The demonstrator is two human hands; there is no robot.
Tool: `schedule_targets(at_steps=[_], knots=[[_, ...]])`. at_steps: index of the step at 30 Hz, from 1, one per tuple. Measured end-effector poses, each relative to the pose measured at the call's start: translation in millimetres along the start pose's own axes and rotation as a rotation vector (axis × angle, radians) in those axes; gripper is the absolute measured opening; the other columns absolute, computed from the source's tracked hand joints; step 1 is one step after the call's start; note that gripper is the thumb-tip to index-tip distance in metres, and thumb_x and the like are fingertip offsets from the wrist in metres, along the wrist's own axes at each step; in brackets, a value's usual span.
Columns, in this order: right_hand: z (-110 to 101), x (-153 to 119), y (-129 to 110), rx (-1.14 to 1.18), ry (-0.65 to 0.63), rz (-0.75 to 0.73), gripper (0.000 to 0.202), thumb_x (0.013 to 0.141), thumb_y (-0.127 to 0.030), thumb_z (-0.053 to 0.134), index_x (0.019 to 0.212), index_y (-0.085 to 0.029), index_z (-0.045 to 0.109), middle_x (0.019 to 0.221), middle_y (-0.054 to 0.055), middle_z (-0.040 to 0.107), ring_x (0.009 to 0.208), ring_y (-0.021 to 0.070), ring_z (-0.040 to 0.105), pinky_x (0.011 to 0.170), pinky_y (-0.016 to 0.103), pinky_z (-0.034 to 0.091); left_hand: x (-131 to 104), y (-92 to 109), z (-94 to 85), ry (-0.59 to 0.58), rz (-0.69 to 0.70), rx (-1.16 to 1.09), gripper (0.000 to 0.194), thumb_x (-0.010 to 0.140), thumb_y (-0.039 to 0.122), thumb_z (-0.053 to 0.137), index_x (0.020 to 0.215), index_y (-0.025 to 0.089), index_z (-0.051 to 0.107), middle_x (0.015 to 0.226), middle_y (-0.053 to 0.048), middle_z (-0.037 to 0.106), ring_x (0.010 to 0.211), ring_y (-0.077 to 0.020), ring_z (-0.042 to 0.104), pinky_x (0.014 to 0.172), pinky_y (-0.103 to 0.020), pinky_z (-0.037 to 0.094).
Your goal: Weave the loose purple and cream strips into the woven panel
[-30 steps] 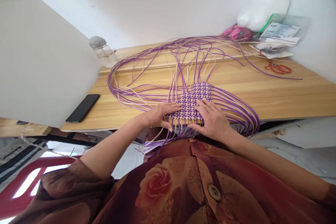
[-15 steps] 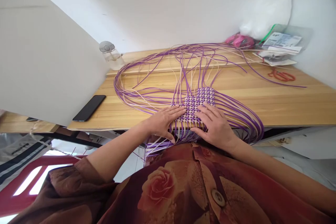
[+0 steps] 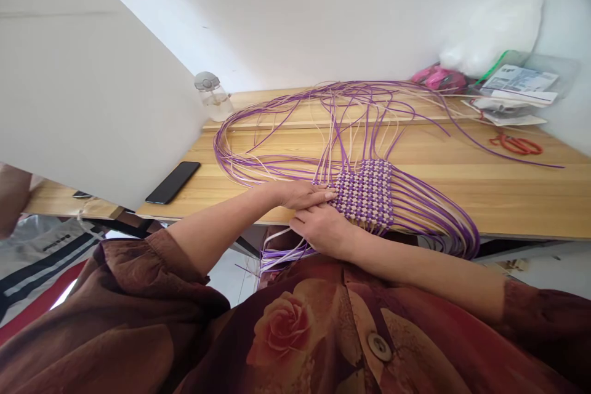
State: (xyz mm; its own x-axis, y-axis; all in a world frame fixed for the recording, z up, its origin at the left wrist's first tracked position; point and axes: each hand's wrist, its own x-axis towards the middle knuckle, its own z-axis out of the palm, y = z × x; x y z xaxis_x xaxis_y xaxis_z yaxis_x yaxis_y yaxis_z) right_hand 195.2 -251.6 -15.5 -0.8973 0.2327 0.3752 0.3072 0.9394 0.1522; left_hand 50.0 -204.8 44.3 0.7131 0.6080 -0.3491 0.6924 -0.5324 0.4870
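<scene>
A woven panel (image 3: pixel 367 194) in a purple and beige check lies at the table's front edge, with long loose cords (image 3: pixel 438 212) running out from its sides. My left hand (image 3: pixel 307 194) is closed at the panel's left corner, thumb and fingers pressed together on it. Just below and touching it, my right hand (image 3: pixel 325 231) has its fingers curled in at the lower left edge, where pale and purple cords (image 3: pixel 281 253) hang over the table edge. The fingertips of both hands partly hide what lies between them.
On the wooden table (image 3: pixel 462 191) lie a black phone (image 3: pixel 173 182) at left and orange-handled scissors (image 3: pixel 516 143) at right. A clear bottle (image 3: pixel 215 98) stands back left. Plastic packets (image 3: pixel 517 89) and a pink bundle (image 3: pixel 438 78) sit back right. Someone's arm (image 3: pixel 13 197) shows at far left.
Both hands lay flat on the panel with fingers spread; now they are drawn together and closed at its left corner. My right hand has moved left, uncovering the panel's right part.
</scene>
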Motion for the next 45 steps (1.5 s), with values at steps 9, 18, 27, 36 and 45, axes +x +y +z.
schedule_targets(at_steps=[9,18,27,36,45], knots=[[28,-3,-11,0.037,0.11,-0.034,0.026,0.098,-0.02,0.038,0.086,-0.017,0.061,0.082,0.007,0.063,0.08,0.0196,0.052,0.071,0.034,0.034,5,-20,10.6,0.055,0.131,0.016,0.05,0.094,0.028,0.039,0.144,0.026,0.044,0.154,0.002,0.036,0.144,-0.0173,0.029,0.118,-0.035,0.022],[33,-9,-22,0.225,-0.193,-0.236,0.009,0.091,-0.015,0.054,0.093,-0.016,0.062,0.091,0.005,0.066,0.08,0.018,0.06,0.065,0.029,0.045,-3,-21,14.7,0.055,0.127,0.082,0.082,0.078,0.019,0.066,0.15,0.028,0.028,0.159,-0.003,0.024,0.148,-0.0214,0.017,0.118,-0.04,0.022],[50,-18,-12,0.577,-0.293,-0.03,0.045,0.094,-0.024,0.052,0.136,-0.01,0.049,0.143,0.015,0.049,0.131,0.022,0.048,0.106,0.035,0.042,-6,-22,26.5,0.13,0.171,0.073,0.085,0.08,0.036,0.07,0.152,0.025,0.025,0.159,-0.008,0.026,0.148,-0.0237,0.014,0.119,-0.042,0.02],[73,-34,-2,0.882,-0.311,0.101,0.044,0.092,-0.028,0.055,0.134,-0.014,0.054,0.14,0.01,0.053,0.131,0.0179,0.049,0.109,0.031,0.04,-1,-7,62.4,0.403,0.137,0.298,0.077,0.084,0.066,0.049,0.149,0.027,0.034,0.157,-0.009,0.032,0.146,-0.0279,0.025,0.118,-0.045,0.019],[40,-83,11,1.14,-0.354,0.226,0.03,0.093,-0.014,0.048,0.116,-0.021,0.068,0.117,-0.001,0.069,0.113,0.0112,0.063,0.096,0.023,0.05,5,8,81.8,0.551,-0.017,0.368,0.071,0.087,0.065,0.044,0.149,0.034,0.032,0.157,-0.005,0.032,0.144,-0.0277,0.028,0.116,-0.045,0.022]])
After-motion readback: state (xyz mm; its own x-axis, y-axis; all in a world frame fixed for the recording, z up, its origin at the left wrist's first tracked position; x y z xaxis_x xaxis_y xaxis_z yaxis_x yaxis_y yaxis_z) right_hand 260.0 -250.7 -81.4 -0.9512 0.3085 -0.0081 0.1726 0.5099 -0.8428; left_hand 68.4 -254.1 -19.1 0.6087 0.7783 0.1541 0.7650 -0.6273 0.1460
